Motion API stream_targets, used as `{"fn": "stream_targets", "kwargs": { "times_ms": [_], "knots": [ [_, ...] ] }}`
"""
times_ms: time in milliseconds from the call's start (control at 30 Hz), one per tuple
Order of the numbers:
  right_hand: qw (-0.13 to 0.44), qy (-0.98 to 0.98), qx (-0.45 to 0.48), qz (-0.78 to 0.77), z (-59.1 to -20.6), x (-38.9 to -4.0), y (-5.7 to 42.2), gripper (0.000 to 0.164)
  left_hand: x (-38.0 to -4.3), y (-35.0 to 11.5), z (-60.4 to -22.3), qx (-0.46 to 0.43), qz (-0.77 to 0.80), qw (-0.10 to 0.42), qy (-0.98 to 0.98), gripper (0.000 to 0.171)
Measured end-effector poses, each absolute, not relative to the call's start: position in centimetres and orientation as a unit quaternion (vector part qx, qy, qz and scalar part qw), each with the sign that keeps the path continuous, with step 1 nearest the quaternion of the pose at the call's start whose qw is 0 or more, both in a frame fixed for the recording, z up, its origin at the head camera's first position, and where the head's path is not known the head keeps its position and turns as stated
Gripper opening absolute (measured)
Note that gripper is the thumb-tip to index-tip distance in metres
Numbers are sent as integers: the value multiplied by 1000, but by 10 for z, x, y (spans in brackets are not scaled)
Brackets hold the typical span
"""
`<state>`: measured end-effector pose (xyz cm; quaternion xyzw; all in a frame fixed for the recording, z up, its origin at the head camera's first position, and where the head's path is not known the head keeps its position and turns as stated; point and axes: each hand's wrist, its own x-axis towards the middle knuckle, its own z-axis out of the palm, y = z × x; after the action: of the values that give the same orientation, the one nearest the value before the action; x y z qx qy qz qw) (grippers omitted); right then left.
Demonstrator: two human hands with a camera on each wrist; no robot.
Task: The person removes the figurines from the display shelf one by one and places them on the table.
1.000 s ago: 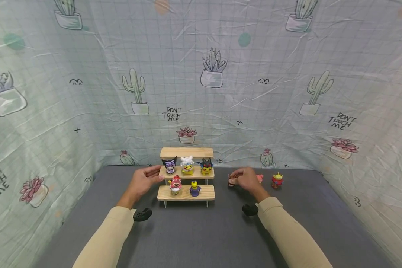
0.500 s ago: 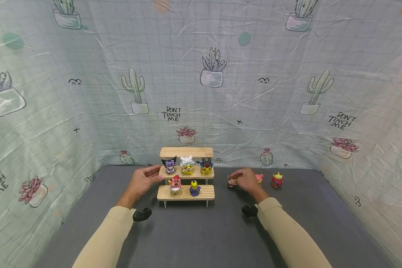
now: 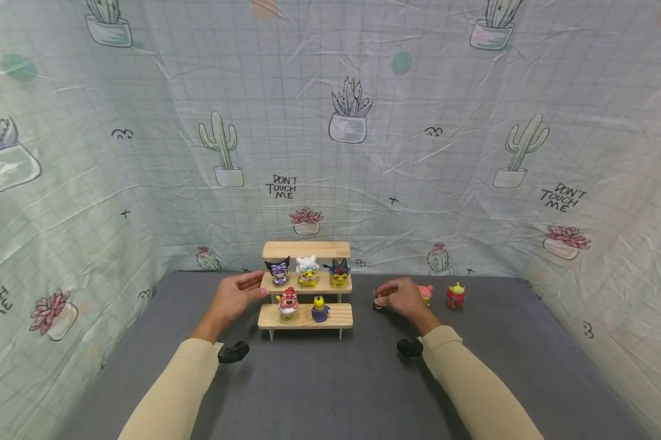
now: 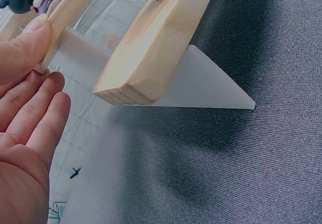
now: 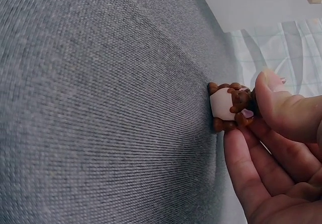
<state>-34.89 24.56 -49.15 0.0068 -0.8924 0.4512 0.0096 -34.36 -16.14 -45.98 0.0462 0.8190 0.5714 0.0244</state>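
Note:
My left hand holds the left end of the middle tier of a wooden tiered display stand. In the left wrist view the thumb presses the end of that board, with the fingers under it. My right hand pinches a small brown figurine with a white belly between thumb and fingers. Its feet are at the grey table surface, and the thumb hides part of its head. On the middle tier stand a purple-and-black figurine, a white-hooded yellow one and a black-hooded yellow one.
The lower tier bears a pink bear figurine and a yellow-headed figurine in a purple cape. Right of my right hand stand a pink figurine and a red-and-green figurine. A cactus-print cloth surrounds the grey table.
My right hand has shifted very slightly down and left with the brown figurine. The left hand stays on the stand.

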Motion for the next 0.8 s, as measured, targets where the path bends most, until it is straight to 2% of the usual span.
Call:
{"fn": "stream_targets", "kwargs": {
  "times_ms": [233, 633, 800],
  "knots": [
    [10, -891, -2, 454, -493, -347, 244, 12, -343, -161, -458, 43, 571, 27, 820, 62],
    [-3, -889, -5, 457, -490, -341, 243, 22, -340, -161, -462, 37, 561, 34, 826, 63],
    [31, -884, -1, 467, -480, -339, 242, 30, -339, -163, -460, 51, 564, 24, 824, 62]
  ]
}}
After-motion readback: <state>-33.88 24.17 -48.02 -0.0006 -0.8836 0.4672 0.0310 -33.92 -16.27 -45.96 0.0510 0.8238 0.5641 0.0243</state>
